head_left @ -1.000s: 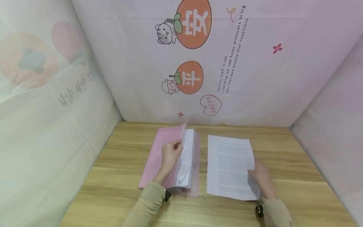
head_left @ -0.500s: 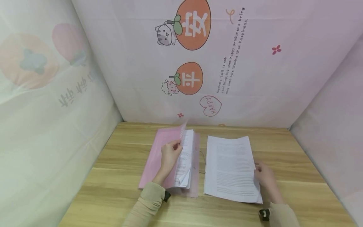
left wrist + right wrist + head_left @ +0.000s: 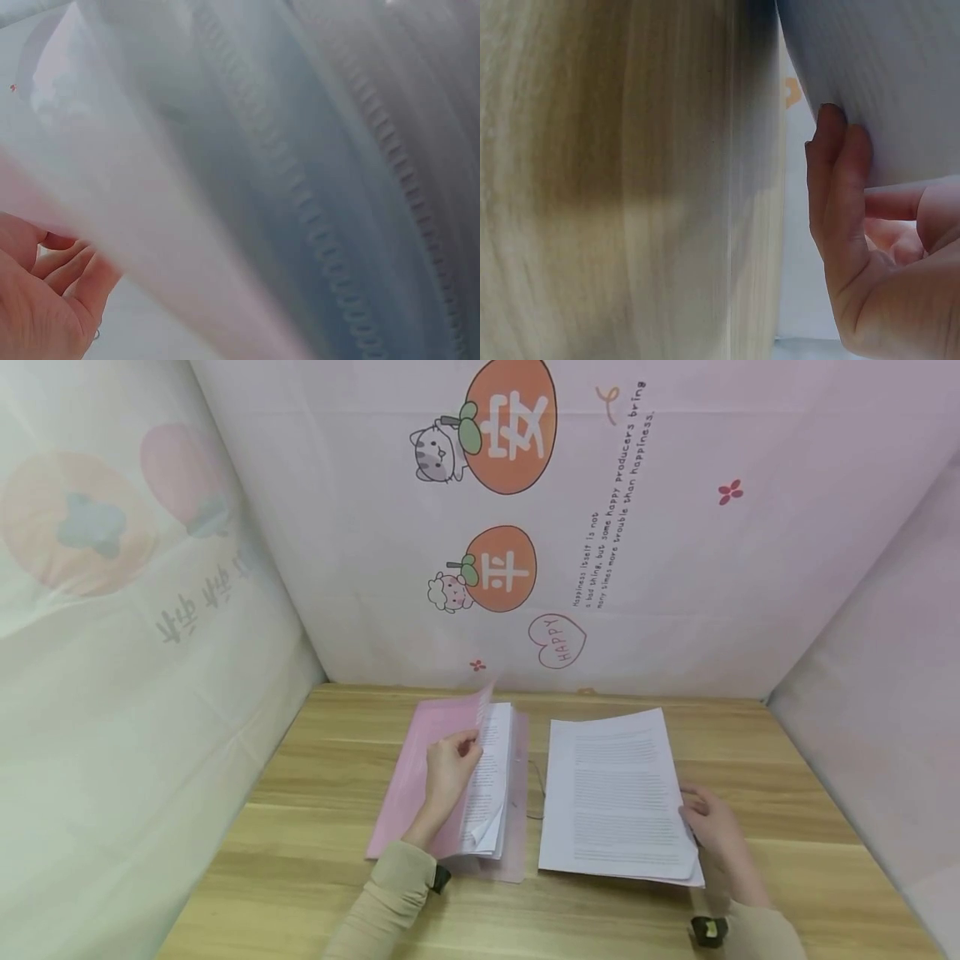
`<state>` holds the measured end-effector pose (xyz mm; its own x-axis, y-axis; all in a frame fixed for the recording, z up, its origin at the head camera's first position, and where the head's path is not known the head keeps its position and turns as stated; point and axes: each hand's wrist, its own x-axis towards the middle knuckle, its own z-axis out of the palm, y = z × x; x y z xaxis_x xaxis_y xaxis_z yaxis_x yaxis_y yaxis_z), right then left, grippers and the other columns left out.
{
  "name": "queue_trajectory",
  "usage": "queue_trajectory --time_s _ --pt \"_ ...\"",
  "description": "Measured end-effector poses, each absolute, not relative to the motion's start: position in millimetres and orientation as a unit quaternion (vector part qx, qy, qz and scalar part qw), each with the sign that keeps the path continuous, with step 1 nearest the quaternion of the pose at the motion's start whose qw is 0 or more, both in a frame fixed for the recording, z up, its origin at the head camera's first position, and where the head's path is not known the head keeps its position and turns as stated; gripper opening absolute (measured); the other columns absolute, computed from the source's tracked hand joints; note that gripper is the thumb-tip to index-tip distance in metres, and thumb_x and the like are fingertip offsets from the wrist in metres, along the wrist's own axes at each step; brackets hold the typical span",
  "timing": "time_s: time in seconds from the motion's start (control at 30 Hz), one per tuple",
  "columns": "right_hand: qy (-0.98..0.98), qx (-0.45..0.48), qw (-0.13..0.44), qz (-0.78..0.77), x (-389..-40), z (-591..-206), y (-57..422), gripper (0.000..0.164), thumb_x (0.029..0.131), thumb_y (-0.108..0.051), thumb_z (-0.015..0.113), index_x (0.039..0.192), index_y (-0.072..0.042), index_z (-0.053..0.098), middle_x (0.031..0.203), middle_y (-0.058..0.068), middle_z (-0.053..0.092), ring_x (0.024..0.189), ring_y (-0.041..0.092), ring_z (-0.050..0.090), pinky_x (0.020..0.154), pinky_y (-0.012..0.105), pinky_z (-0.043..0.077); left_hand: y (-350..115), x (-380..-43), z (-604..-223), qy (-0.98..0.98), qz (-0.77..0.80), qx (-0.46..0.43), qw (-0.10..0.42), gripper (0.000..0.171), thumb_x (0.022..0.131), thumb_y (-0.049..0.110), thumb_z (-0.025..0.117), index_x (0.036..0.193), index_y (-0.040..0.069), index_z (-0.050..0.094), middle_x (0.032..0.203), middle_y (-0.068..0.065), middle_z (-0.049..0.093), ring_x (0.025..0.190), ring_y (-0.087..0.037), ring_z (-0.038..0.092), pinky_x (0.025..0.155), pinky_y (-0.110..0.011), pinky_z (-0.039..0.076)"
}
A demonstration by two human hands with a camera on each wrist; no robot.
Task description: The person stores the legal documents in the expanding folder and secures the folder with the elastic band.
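My left hand (image 3: 450, 770) pinches the free edge of the pink cover of a folder (image 3: 412, 777) and keeps it raised. Under that cover lies a stack of printed pages (image 3: 491, 768), one lower corner curled. The left wrist view has my fingers at the cover's edge, with blurred clear plastic (image 3: 247, 150) filling most of it. To the right of the folder, my right hand (image 3: 716, 831) grips printed sheets (image 3: 615, 802) by their right edge. In the right wrist view, fingers (image 3: 840, 180) lie under the sheets, which tilt up off the wooden table.
A thin curved wire-like strip (image 3: 537, 793) lies between the folder and the sheets. The wooden table (image 3: 300, 827) ends at a printed cloth wall (image 3: 675, 643) behind, with further cloth walls at left and right.
My right hand has shifted right and grips the sheets, whose right side has lifted. My left hand and the raised pink cover stay in place.
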<state>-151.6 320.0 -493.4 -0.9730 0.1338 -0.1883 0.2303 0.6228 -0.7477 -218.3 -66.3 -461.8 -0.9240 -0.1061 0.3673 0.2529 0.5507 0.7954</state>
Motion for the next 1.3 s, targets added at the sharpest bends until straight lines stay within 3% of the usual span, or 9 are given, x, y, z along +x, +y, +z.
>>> queue_trajectory --time_s 0.2,0.67,1.3 --pt "0.890 0.120 0.055 -0.436 -151.9 -496.4 327.5 0.051 0.100 -0.010 0.042 0.148 0.005 0.033 0.137 0.044 0.045 0.101 0.033 0.067 0.067 0.024 0.053 -67.7 -219.2 -461.0 -0.854 -0.484 -0.037 0.186 0.028 0.081 0.001 0.062 0.106 -0.001 0.075 0.097 -0.016 0.077 0.085 -0.025 0.075 0.076 -0.035 0.063" --pt "0.881 0.127 0.056 -0.453 -150.0 -484.7 328.2 0.053 0.102 -0.015 0.042 0.150 0.004 0.031 0.141 0.041 0.043 0.087 0.008 0.065 0.068 0.021 0.053 -73.5 -220.1 -457.1 -0.849 -0.495 -0.028 0.181 0.026 0.084 0.004 0.061 0.105 0.002 0.076 0.099 -0.015 0.077 0.087 -0.025 0.074 0.078 -0.035 0.063" --pt "0.858 0.113 0.056 -0.497 -158.2 -492.2 299.4 0.050 0.100 -0.007 0.043 0.148 0.004 0.034 0.136 0.042 0.048 0.083 0.009 0.065 0.066 0.025 0.055 -76.7 -220.9 -451.8 -0.846 -0.504 -0.020 0.174 0.025 0.084 0.004 0.061 0.104 0.000 0.076 0.098 -0.015 0.077 0.087 -0.025 0.075 0.078 -0.037 0.063"
